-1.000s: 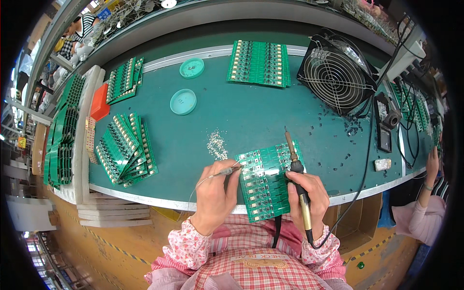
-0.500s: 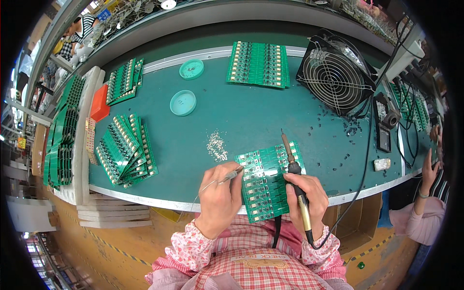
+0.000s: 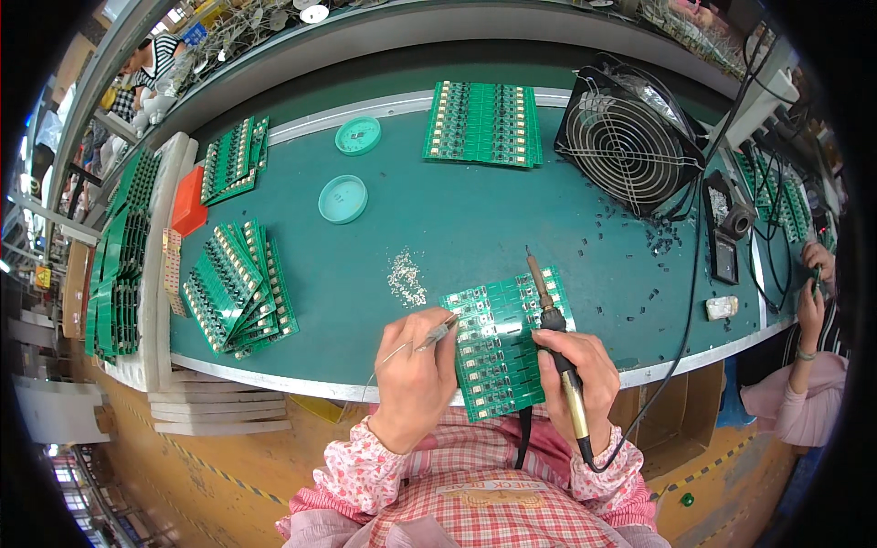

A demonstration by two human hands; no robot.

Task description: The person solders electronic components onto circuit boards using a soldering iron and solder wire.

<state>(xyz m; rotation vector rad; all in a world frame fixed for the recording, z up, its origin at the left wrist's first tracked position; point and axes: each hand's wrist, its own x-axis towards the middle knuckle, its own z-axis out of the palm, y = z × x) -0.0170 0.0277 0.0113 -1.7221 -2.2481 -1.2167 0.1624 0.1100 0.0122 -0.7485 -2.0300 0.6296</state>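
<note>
My left hand (image 3: 411, 370) is closed on slim metal tweezers (image 3: 438, 334), their tip at the upper left edge of a green circuit board panel (image 3: 500, 352). A thin wire-like length sticks out of this hand toward the lower left. My right hand (image 3: 585, 370) grips a soldering iron (image 3: 554, 324) with a black and gold handle. The iron's tip points away from me, past the panel's far edge and above the bench. Rows of small pale and dark parts line the panel, which lies between my hands over the bench's front edge.
Small pale chips (image 3: 406, 279) lie in a heap beyond my left hand. Panel stacks sit left (image 3: 239, 288) and at the back (image 3: 482, 123). Two turquoise dishes (image 3: 343, 199), a caged fan (image 3: 630, 142), scattered black parts (image 3: 665, 239) and an iron stand (image 3: 724, 237) share the bench. A co-worker's hand (image 3: 809, 306) shows at right.
The view has shifted slightly. My hands keep their grips on the tweezers and soldering iron, with little visible movement. The co-worker's hands at right have moved closer together.
</note>
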